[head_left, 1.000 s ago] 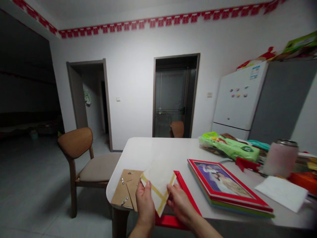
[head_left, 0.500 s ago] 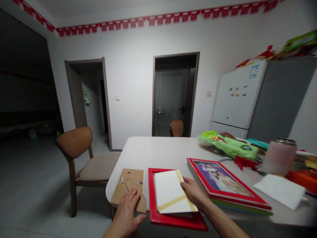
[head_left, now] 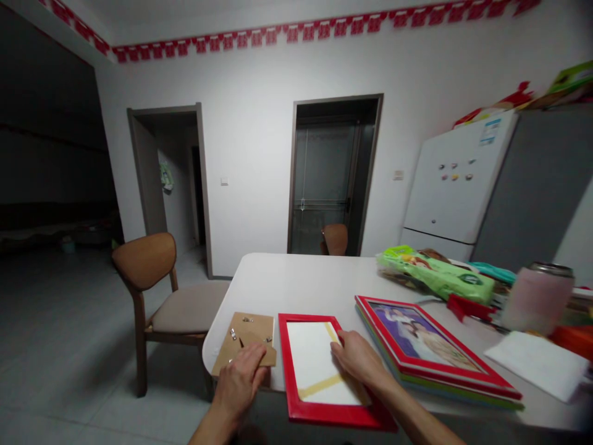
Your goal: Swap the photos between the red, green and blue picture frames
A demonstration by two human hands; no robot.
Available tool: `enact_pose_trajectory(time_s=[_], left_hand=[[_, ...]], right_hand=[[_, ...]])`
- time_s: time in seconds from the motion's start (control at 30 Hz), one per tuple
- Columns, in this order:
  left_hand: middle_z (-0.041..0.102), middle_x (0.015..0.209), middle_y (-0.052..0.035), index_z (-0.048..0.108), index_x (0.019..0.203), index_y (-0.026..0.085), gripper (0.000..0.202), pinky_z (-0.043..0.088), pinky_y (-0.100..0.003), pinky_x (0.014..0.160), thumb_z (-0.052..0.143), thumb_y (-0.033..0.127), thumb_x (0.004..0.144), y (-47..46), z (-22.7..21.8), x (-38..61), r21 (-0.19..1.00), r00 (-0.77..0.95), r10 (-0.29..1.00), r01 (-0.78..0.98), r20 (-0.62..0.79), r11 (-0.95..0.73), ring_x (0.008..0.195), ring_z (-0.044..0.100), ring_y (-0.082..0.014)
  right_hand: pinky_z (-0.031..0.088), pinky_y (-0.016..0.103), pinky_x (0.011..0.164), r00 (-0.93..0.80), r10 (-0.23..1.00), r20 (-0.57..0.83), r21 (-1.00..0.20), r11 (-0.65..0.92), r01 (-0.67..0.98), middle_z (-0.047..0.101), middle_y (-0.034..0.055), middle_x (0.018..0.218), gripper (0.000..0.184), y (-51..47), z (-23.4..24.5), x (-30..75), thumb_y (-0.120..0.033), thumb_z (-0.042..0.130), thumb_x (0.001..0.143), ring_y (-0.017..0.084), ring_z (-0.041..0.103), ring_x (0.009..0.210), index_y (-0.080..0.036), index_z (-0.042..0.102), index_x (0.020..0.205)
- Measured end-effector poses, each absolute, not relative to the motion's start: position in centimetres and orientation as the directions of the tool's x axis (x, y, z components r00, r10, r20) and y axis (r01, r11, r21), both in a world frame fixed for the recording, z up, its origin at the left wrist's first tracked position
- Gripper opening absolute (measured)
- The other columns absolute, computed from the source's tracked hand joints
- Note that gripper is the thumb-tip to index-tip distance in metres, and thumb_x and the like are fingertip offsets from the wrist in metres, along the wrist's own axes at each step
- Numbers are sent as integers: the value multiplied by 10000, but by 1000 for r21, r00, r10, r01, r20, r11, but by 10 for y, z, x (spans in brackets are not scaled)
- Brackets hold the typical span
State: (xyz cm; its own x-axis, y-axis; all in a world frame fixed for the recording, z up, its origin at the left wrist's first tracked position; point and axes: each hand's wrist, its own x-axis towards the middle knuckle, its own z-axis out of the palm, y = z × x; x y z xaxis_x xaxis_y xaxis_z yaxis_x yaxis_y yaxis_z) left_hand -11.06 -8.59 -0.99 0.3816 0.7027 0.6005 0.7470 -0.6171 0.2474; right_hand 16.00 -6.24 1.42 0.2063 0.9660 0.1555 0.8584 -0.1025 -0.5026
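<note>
At the near edge of the table [head_left: 315,278], a white sheet [head_left: 310,361] crossed by yellow tape [head_left: 319,386] lies inside a red frame [head_left: 284,364]. The right hand [head_left: 359,360] rests flat and open on the sheet's right side, gripping nothing. To seat it well, I judge an even press is best, nudging the corners square against the rim. The left hand [head_left: 241,383] lies open, palm down, on a brown backing board [head_left: 245,327] just left of the frame. A stack of frames [head_left: 430,346] sits close on the right.
</note>
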Motion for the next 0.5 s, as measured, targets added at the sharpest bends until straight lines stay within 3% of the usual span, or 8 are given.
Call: enact_pose_trajectory(time_s=[0.13,0.2,0.3,0.37,0.43,0.5], left_hand=[[615,1004,-50,546,1032,200,286,461,-285,810,399,239,790,-78,0,-120,396,225,672,661,706,-638,930,564,-163],[617,1001,-51,566,1009,193,284,452,-286,817,396,279,798,-77,8,-125,517,119,706,598,698,-612,934,561,-170],[625,981,-55,583,984,174,325,457,-299,796,406,369,793,-75,21,-133,708,-67,773,457,631,-538,918,568,-196],[640,941,-58,588,971,156,376,470,-301,755,438,432,765,-74,27,-140,812,-159,820,331,549,-480,882,583,-214],[653,891,-61,592,953,134,432,480,-285,713,490,482,718,-72,29,-144,883,-216,859,195,464,-427,828,602,-219],[661,852,-59,588,947,120,471,482,-261,687,530,505,681,-73,28,-145,920,-253,886,65,389,-385,778,615,-207]], right_hand=[[352,316,800,59,935,351,-334,66,940,560,156,1021,341,-72,22,134,-253,434,706,232,499,943,-115,567,989],[334,306,849,-95,911,401,-361,253,898,543,129,1065,349,-82,26,109,-264,424,730,213,472,986,-132,556,1025],[345,315,843,-309,885,348,-432,444,785,574,92,1012,321,-94,26,68,-269,443,721,205,490,944,-172,583,993],[315,344,886,-321,876,361,-513,474,716,524,104,1110,445,-98,24,46,-254,531,636,235,443,1019,-156,531,1070],[319,345,889,-285,887,364,-680,462,569,495,104,1154,541,-96,22,32,-236,544,602,234,431,1042,-152,467,1131],[390,316,793,-264,928,264,-885,341,316,559,79,1052,432,-91,23,25,-270,463,669,196,507,933,-168,482,1088]])
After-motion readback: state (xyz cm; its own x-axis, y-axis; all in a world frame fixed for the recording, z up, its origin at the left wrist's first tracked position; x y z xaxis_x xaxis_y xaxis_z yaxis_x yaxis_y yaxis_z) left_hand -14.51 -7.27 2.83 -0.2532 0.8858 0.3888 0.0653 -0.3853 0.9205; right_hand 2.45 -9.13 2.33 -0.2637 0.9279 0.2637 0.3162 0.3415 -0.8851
